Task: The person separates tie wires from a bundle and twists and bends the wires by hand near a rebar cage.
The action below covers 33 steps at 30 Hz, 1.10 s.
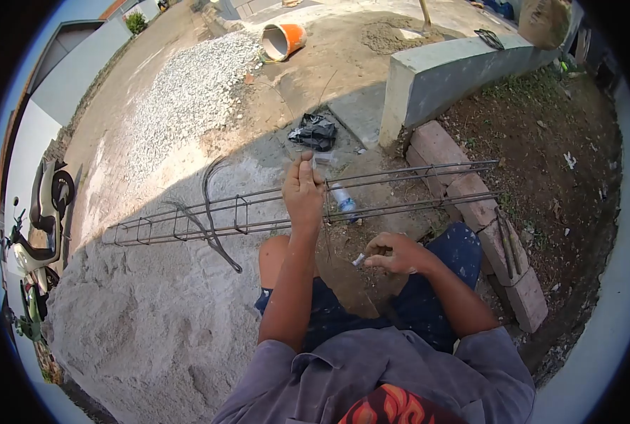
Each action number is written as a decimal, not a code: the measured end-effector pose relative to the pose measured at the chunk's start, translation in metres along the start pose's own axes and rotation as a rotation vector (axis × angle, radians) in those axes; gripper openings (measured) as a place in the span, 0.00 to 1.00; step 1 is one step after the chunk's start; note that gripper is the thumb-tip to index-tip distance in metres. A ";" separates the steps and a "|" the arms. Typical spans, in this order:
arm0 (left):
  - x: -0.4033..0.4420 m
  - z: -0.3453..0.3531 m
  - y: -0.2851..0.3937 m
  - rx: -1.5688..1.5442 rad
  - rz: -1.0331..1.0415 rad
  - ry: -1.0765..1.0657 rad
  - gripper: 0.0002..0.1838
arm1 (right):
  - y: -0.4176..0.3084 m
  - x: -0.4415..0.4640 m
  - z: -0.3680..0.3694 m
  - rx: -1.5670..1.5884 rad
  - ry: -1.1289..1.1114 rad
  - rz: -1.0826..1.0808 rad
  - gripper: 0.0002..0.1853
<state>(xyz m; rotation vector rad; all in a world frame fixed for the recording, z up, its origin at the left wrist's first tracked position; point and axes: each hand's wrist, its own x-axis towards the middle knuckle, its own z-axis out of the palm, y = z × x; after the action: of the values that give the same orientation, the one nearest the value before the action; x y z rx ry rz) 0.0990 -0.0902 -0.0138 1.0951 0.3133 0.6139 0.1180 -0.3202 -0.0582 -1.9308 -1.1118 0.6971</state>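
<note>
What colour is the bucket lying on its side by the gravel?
The bucket is orange outside and greyish inside, best seen in the head view.

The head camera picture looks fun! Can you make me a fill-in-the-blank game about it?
1. The bucket lying on its side is coloured ____ on the outside.
2. The hand that overlaps the steel frame in the picture is the person's ____ one.
3. The crumpled bag beyond that hand is coloured ____.
4. In the picture, the bucket lies to the ____ of the gravel pile.

Missing words: orange; left; black; right.
</note>
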 end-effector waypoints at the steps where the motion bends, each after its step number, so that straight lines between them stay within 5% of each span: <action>1: -0.007 -0.001 -0.008 0.066 0.012 -0.018 0.15 | -0.003 0.004 -0.008 0.093 0.115 0.057 0.20; 6: -0.066 0.024 -0.060 0.405 0.046 -0.134 0.15 | -0.028 0.046 -0.064 0.434 0.579 0.043 0.24; 12: -0.096 0.019 -0.076 0.431 -0.193 -0.366 0.16 | -0.009 0.059 -0.068 0.887 0.581 0.032 0.16; 31: -0.082 0.003 -0.083 0.098 -0.806 -0.746 0.16 | 0.000 0.053 -0.052 0.870 0.780 -0.020 0.13; 33: -0.080 0.006 -0.079 0.187 -0.693 -0.681 0.19 | -0.001 0.052 -0.050 0.816 0.764 -0.030 0.12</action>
<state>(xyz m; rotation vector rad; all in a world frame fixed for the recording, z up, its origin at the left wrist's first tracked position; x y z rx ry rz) 0.0631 -0.1685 -0.0870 1.2134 0.1351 -0.4146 0.1800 -0.2919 -0.0336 -1.2617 -0.2873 0.2612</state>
